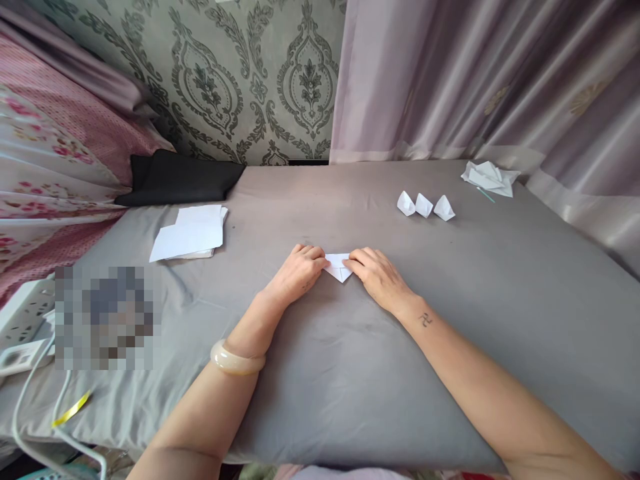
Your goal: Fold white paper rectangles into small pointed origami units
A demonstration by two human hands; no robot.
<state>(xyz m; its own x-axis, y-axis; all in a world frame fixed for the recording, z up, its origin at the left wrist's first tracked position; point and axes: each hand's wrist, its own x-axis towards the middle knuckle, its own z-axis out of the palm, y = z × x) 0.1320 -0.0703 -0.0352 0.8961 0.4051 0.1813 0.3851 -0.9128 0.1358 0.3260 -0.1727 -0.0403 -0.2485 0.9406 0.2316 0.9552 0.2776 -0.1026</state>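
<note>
A small piece of folded white paper point(340, 265) lies on the grey sheet between my hands, its pointed end towards me. My left hand point(301, 267) grips the paper's left edge, thumb and fingers together. On the opposite edge, my right hand point(374, 270) pinches the paper in the same way. Fold lines show across its middle, and both side corners are hidden under my fingers. Farther back on the right stand three folded paper shapes, a left one point(406, 204), a middle one point(424, 205) and a right one point(445, 208).
White paper sheets point(193, 230) lie stacked at the left, near a folded black cloth point(180, 177). More folded paper point(490, 177) sits at the far right beside a thin green stick point(485, 195). A power strip point(27, 313) with white cables and a yellow strip point(71, 410) occupy the near left.
</note>
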